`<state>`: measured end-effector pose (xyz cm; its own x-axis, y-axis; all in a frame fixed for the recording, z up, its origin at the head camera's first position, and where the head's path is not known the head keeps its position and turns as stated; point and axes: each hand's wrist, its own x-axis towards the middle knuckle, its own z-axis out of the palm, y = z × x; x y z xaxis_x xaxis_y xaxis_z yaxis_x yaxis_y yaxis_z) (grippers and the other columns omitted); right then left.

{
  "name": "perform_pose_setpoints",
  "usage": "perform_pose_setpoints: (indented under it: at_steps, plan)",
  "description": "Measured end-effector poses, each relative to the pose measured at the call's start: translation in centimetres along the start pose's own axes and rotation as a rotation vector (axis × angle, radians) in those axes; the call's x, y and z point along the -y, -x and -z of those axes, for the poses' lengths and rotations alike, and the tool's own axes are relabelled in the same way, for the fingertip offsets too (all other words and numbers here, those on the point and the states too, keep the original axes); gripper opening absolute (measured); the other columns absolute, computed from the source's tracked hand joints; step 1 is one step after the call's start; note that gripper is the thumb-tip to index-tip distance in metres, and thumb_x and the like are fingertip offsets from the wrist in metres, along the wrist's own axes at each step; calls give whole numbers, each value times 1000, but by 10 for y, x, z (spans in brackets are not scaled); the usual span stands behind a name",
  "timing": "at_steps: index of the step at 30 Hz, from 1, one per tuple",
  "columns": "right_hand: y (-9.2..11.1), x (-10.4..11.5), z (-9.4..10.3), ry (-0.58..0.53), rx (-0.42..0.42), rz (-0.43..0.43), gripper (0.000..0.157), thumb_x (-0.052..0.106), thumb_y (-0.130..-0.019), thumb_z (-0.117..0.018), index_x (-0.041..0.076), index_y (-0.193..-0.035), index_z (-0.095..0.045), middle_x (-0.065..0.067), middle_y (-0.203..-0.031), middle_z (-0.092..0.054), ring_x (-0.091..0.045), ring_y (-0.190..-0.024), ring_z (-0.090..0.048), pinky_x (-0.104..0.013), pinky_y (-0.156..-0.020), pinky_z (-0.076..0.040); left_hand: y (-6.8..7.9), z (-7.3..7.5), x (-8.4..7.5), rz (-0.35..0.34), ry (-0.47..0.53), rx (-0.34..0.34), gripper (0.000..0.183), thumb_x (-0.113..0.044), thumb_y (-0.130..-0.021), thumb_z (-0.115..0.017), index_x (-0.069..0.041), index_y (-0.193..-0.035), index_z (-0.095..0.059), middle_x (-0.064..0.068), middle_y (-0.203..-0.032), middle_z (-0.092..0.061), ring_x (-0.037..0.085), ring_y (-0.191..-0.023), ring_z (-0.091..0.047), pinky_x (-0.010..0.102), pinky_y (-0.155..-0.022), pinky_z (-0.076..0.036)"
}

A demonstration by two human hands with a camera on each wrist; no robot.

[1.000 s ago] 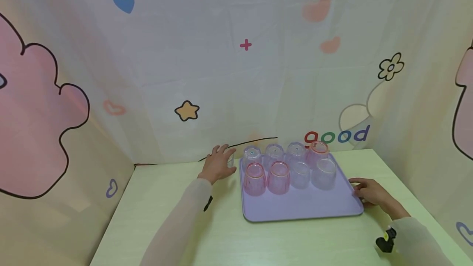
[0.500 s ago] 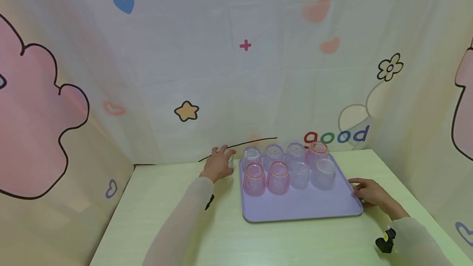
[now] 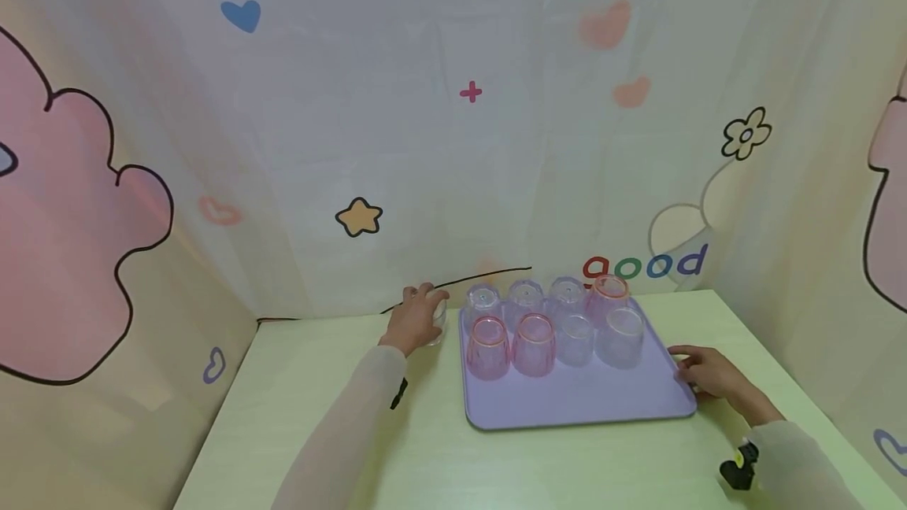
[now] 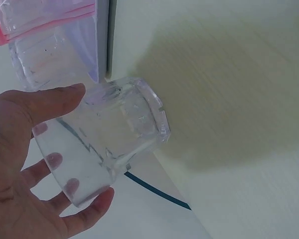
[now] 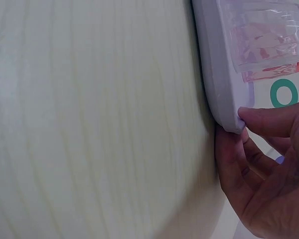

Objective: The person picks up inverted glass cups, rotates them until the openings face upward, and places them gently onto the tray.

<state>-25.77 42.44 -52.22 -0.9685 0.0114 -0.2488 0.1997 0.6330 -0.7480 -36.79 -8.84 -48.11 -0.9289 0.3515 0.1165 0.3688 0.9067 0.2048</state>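
My left hand (image 3: 413, 319) holds a clear drinking glass (image 4: 114, 129) just left of the lilac tray (image 3: 581, 404). In the left wrist view, the thumb lies along one side of the glass and the fingers curve round the other, some fingertips showing through it. The glass's thick, faceted base points toward the table. At the tray's right edge, my right hand (image 3: 712, 372) pinches the rim, thumb on top and fingers underneath, as the right wrist view shows.
Two rows of glasses stand toward the back of the tray, including a front pink glass (image 3: 534, 346) and a clear glass (image 3: 620, 339). Behind the pale wooden table (image 3: 305, 415) hangs a printed cloth backdrop (image 3: 425, 140), with cloth on both sides too.
The left thumb has drawn in against the glass, and the hand has tilted slightly, so more of the glass shows. The right hand and the tray have stayed in place.
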Motion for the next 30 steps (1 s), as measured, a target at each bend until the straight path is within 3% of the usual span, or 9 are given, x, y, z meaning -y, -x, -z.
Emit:
perform_pose_setpoints:
  at_steps: [18, 25, 30]
  plan:
    - [1, 2, -2, 31, -15, 24, 53, 0, -94, -60, -17, -141, -41, -25, -106, -57, -27, -88, -57, -37, -67, -60, 25, -1, 16, 8, 79, -124, 71, -24, -86, -86, -20, -149, -53, 11, -153, -40, 42, -138, -37, 55, -90, -56]
    - [1, -1, -3, 25, -23, 43, 52, 0, -94, -60, -18, -139, -42, -22, -104, -57, -27, -87, -57, -37, -66, -59, 34, 3, 20, 30, 176, -236, 70, -25, -83, -88, -19, -144, -54, 11, -148, -41, 41, -135, -38, 50, -76, -60]
    - [0, -2, -2, 29, -22, 48, 52, 0, -94, -60, -18, -139, -42, -21, -103, -57, -26, -86, -56, -37, -66, -59, 43, 14, 18, 45, 273, -330, 69, -24, -81, -90, -17, -141, -55, 11, -146, -40, 41, -134, -38, 50, -76, -60]
